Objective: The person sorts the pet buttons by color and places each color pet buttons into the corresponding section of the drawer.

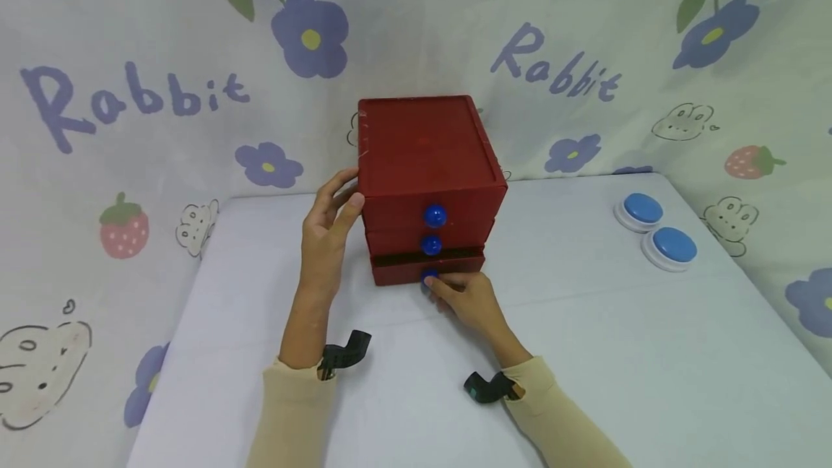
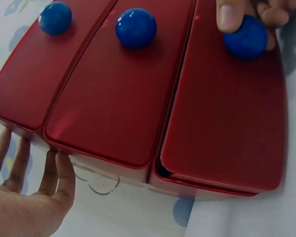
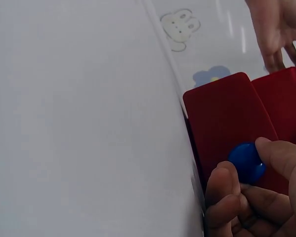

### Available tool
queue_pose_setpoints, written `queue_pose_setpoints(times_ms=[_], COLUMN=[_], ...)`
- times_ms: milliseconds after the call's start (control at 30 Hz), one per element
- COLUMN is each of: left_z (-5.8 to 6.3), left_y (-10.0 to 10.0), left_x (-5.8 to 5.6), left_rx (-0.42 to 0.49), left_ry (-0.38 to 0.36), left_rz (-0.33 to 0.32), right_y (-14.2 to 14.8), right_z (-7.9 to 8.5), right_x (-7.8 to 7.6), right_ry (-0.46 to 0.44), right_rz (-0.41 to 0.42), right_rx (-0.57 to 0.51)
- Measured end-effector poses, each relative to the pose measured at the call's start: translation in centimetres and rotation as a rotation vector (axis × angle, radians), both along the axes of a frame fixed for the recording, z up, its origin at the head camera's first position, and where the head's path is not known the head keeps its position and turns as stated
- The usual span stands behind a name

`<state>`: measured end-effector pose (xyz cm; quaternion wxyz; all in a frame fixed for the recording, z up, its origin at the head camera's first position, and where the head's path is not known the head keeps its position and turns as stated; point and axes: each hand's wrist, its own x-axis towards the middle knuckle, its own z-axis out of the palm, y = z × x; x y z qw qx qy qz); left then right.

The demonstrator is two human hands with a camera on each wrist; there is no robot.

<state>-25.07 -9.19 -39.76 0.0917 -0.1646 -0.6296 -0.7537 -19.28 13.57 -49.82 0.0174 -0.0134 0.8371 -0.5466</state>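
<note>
A red chest of three drawers [image 1: 422,143] stands at the back of the table, each drawer front bearing a round blue knob. The bottom drawer [image 2: 227,113] juts out slightly past the two above it. My right hand [image 1: 469,300] pinches the bottom knob [image 3: 246,162] between thumb and fingers. Against the chest's left side rests my left hand [image 1: 328,237], its fingers extended and touching the wall near the upper drawers. In the left wrist view the top knob [image 2: 55,19] and middle knob [image 2: 136,28] are untouched. The drawer's inside is hidden.
Two blue push buttons with white bases, a rear one [image 1: 638,211] and a front one [image 1: 670,248], sit on the right of the white table [image 1: 585,352]. A printed curtain [image 1: 416,35] hangs right behind the chest. Each wrist carries a black camera mount [image 1: 347,349].
</note>
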Motion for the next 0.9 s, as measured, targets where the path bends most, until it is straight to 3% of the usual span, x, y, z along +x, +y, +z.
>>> queue_pose_setpoints(times_ms=[567, 900], left_z=[0.1, 0.0], left_y=[0.1, 0.1], left_x=[0.1, 0.1], left_rx=[-0.016, -0.01], left_ry=[-0.02, -0.006], left_rz=[0.008, 0.005], right_y=[0.2, 0.6], right_z=[0.0, 0.3], right_x=[4.2, 6.9], right_ry=[-0.002, -0.067], right_rz=[0.026, 0.044], right_rx=[-0.005, -0.005])
